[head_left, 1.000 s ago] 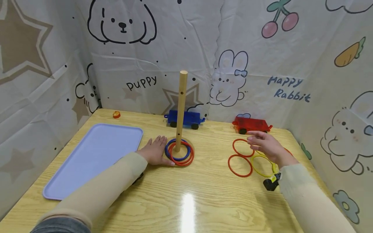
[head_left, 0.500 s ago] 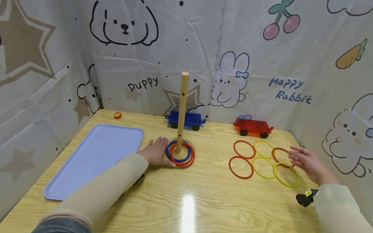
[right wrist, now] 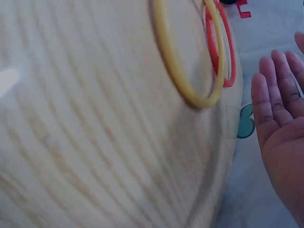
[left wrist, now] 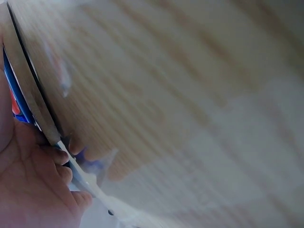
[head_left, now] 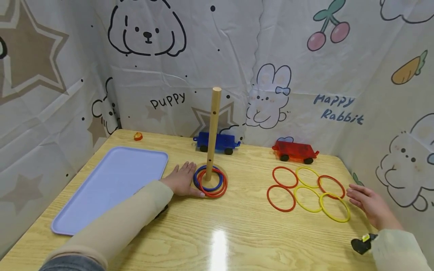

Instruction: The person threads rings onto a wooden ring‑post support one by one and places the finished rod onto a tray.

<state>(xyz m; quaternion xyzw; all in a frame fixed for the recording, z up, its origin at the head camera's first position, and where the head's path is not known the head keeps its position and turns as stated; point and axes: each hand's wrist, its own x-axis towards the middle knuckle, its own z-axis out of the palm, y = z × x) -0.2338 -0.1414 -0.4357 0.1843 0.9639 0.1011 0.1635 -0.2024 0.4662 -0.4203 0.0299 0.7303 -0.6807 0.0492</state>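
Observation:
A wooden post (head_left: 212, 135) stands upright on a round base, with blue rings and red rings (head_left: 217, 195) lying around its foot. My left hand (head_left: 182, 180) touches the left side of that base, fingers extended; in the left wrist view the hand (left wrist: 38, 175) lies against the base's edge. Over the table's right edge hovers my right hand (head_left: 369, 205), empty, its fingers loosely extended. Just left of it lie several flat rings: a yellow ring (head_left: 321, 210), a red ring (head_left: 344, 190) and others. The right wrist view shows the open palm (right wrist: 285, 128) beside a yellow ring (right wrist: 173, 61).
A lavender tray (head_left: 112, 180) lies on the left of the table. Along the back stand a blue wheeled cart (head_left: 225, 142) behind the post and a red wheeled cart (head_left: 294, 149) at the right. A small orange object (head_left: 138, 136) sits at the back left.
My right hand has moved right, from above the rings to beyond their right side, uncovering the yellow and red rings. The left hand has stayed at the base.

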